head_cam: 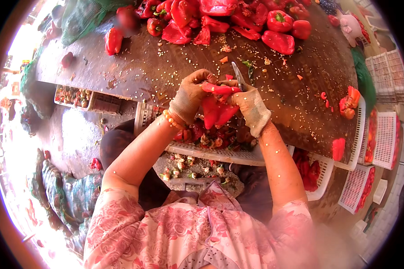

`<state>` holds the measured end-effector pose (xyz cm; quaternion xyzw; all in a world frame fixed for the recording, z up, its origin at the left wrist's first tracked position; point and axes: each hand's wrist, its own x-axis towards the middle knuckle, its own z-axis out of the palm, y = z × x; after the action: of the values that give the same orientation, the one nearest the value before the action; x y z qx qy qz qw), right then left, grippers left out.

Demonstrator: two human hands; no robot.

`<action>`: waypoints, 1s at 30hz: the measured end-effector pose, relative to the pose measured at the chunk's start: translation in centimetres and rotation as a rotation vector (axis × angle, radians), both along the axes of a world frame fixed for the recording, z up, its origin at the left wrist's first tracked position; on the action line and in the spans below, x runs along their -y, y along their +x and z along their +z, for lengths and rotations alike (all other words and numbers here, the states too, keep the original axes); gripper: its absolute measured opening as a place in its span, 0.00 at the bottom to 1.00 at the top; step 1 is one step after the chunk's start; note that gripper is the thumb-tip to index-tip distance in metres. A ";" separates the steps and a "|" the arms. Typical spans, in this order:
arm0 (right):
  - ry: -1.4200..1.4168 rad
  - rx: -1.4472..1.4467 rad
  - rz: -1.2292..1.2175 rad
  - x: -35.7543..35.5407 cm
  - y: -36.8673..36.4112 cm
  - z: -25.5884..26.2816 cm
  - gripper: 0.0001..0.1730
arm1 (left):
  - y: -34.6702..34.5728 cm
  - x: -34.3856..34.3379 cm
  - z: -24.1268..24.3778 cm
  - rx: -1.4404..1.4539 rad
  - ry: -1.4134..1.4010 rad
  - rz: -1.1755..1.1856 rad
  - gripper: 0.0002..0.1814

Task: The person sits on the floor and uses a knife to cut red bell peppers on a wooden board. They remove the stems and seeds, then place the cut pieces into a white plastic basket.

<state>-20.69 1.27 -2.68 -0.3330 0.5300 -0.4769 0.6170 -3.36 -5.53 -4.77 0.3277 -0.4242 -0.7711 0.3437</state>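
Note:
A cut-open red bell pepper (pixel 216 109) is held between my two gloved hands, above the table's near edge. My left hand (pixel 191 95), in a stained work glove, grips the pepper's left side. The fingers of my right hand (pixel 249 102) hold its right side and also a knife (pixel 238 76), whose blade points up and away from me. Part of the knife's handle is hidden in the glove. Below the pepper, a white plastic crate (pixel 208 153) holds pepper cores, stems and red scraps.
Red bell peppers (pixel 219 16) are heaped at the far side of the seed-strewn brown table (pixel 188 64). A green mesh sack (pixel 84 20) lies at the far left. At the right, a white crate (pixel 323 181) holds red pepper pieces. Filled mesh sacks (pixel 74 191) lie on the left floor.

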 end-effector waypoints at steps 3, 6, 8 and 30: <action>-0.094 -0.118 -0.074 0.1 0.5 0.0 0.22 | -0.3 -0.2 0.9 0.069 -0.086 0.026 0.11; -0.126 -0.445 -0.135 0.4 0.2 1.1 0.21 | -0.6 -0.5 2.0 0.328 -0.933 0.123 0.17; -0.204 -0.705 -0.159 0.4 0.3 1.4 0.21 | -0.3 -0.9 3.4 0.563 -1.143 0.054 0.20; -0.151 -0.150 -0.221 0.0 0.2 3.2 0.17 | -0.2 -0.2 -0.1 0.116 -0.657 0.246 0.13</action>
<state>-20.48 1.31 0.49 -0.3527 0.5706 -0.5544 0.4925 -3.56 -5.33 -4.83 0.2913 -0.6256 -0.5267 0.4963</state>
